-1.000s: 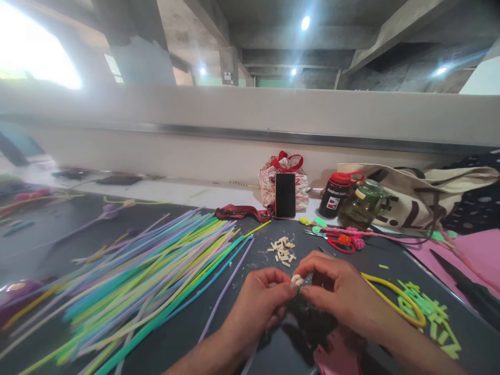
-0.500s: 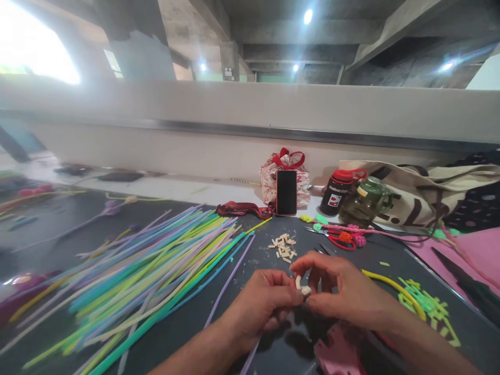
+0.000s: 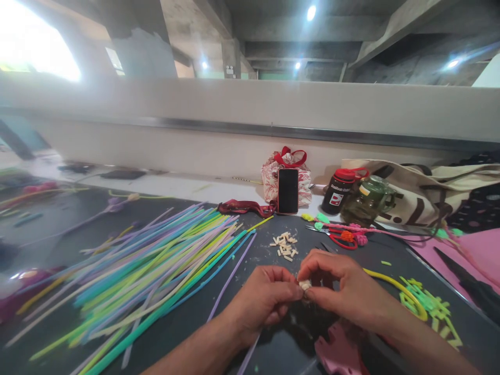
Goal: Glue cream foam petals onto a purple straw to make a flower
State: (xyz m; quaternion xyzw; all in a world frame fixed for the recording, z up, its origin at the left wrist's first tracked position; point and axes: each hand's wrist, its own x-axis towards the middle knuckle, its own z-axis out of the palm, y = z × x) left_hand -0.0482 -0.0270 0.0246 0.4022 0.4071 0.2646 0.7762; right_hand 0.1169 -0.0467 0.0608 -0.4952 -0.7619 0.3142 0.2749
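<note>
Between both hands is a small cream bundle of short pipe-cleaner pieces [image 3: 305,285], mostly covered by fingertips. My left hand [image 3: 269,294] is closed, pinching the bundle's left side between thumb and forefinger. From the right, my right hand [image 3: 339,286] presses thumb and fingers onto the same bundle. Beyond the hands, a loose pile of short cream pieces [image 3: 284,246] lies on the dark tabletop [image 3: 269,221]. A long heap of coloured pipe cleaners [image 3: 156,276] stretches out left of my left hand. Close by lies a single purple pipe cleaner [image 3: 231,276].
A phone [image 3: 288,191] leans on a patterned pouch [image 3: 269,177]. Red-handled scissors [image 3: 344,240], a black bottle [image 3: 338,192] and a green jug [image 3: 363,203] stand or lie right of it. Green cut pieces [image 3: 429,302] and a pink object [image 3: 339,350] are near my right arm.
My right hand's fingers have closed in on the cream bundle; a curved piece that stuck up from it is now pressed down under the fingertips. The left hand keeps its pinch.
</note>
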